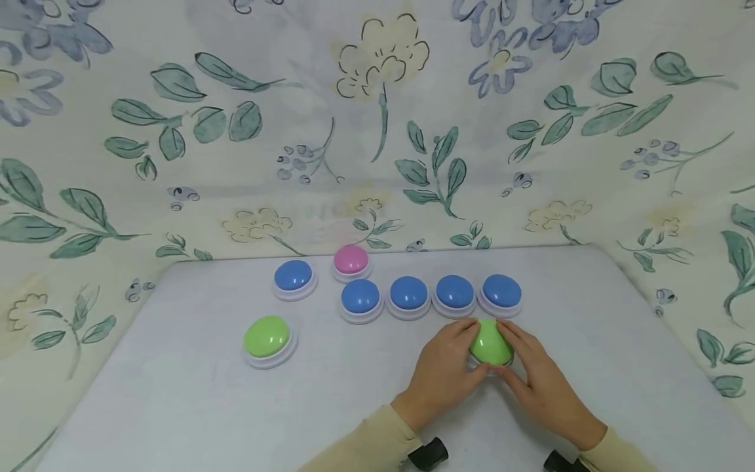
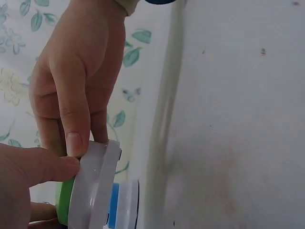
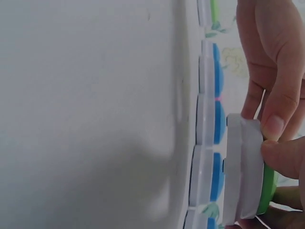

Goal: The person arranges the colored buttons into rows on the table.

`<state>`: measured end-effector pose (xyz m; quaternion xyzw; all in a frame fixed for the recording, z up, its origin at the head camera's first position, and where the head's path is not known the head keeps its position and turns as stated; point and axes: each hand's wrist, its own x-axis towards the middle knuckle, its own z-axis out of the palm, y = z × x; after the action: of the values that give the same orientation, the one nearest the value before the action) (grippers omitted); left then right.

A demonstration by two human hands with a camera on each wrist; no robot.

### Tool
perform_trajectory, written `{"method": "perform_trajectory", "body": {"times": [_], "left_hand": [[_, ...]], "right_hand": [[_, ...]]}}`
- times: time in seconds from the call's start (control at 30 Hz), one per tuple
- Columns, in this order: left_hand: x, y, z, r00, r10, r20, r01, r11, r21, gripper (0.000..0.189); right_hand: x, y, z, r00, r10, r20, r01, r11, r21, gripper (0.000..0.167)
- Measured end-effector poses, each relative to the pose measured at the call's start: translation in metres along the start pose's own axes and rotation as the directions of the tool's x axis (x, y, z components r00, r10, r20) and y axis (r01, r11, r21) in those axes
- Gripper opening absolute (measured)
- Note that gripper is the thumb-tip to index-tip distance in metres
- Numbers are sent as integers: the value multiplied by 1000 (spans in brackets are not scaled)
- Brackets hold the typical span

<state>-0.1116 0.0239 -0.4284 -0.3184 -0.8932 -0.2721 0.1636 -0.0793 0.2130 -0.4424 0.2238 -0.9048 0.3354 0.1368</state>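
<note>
A green dome push button [image 1: 491, 343] on a white base is held between both hands at the right of the group. My left hand [image 1: 444, 372] grips its left side and my right hand [image 1: 541, 381] its right side, thumbs meeting at the near edge. In the right wrist view, the button's white base [image 3: 242, 167] is raised off the table. Close behind it stands a row of blue push buttons, the nearest being the rightmost blue button [image 1: 502, 292]. Some of the fingers are hidden behind the green button in both wrist views.
A second green button [image 1: 267, 337] rests at the left. Behind it are a separate blue button [image 1: 293, 276] and a pink button [image 1: 350, 260]. The white tabletop [image 1: 177, 406] meets a floral cloth [image 1: 377, 131] at its back edge.
</note>
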Motion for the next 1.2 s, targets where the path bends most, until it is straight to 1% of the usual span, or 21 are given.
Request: {"method": "perform_trajectory", "body": {"times": [0.17,0.3,0.43,0.6,0.83,1.0,1.2], "left_hand": [[6,7,7,1000,-1,10,1,1000,-14,58],[9,12,11,1000,-21,15,22,999,-33,58],[13,17,16,999,-48,22,49,998,-33,58],[18,22,24,997,-74,32,75,997,-11,58],[24,27,33,995,-101,20,102,994,-43,59],[26,29,41,993,-121,13,122,992,-41,60],[29,33,48,988,-155,25,156,986,-55,59]], "right_hand": [[-5,12,-5,999,-38,-30,38,999,3,73],[-7,21,-9,997,-55,-46,56,998,13,76],[-8,27,-13,997,-59,-55,61,998,30,77],[-9,34,-17,996,-66,-62,69,997,43,78],[-10,44,-22,998,-38,-44,40,997,63,76],[-10,47,-26,999,-22,-30,25,997,80,72],[-12,52,-30,1000,16,-3,-16,997,74,70]]}}
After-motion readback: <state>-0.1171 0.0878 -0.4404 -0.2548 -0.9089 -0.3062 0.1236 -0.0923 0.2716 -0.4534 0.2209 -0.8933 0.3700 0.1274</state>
